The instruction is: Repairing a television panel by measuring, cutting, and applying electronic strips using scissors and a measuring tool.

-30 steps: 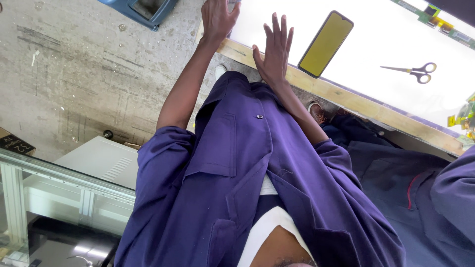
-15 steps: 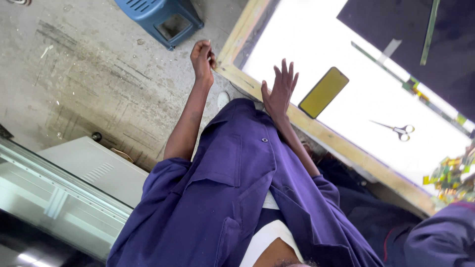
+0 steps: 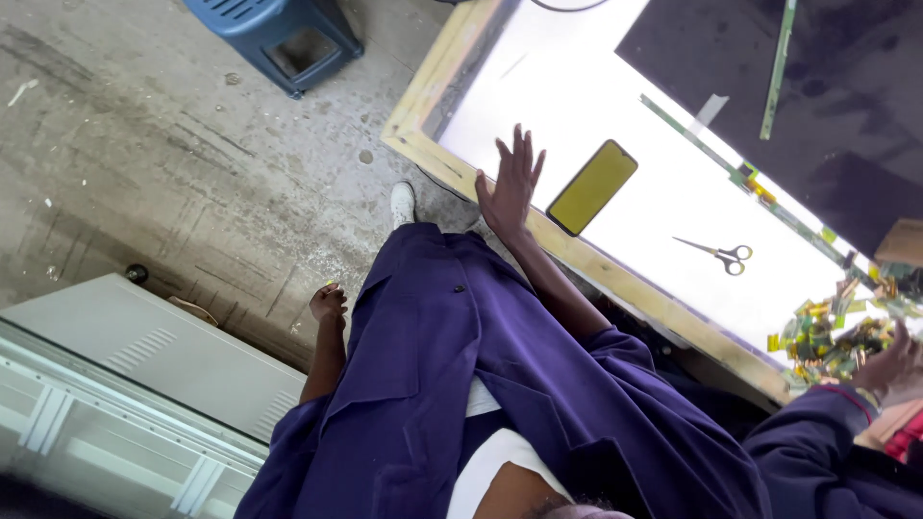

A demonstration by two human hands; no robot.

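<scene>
Compared with half a second ago, I see the left hand (image 3: 328,304) has dropped from the desk's wooden edge (image 3: 430,85) to beside the purple coat (image 3: 452,384), fingers loosely curled, grip holding nothing. The right hand (image 3: 510,185) stays raised over the edge, fingers spread, grip released, just beside the yellow-screened phone (image 3: 592,186) lying flat on the lit desk. Scissors (image 3: 719,255) lie further right. A co-worker's hand (image 3: 889,365) rests by green scraps (image 3: 829,334).
</scene>
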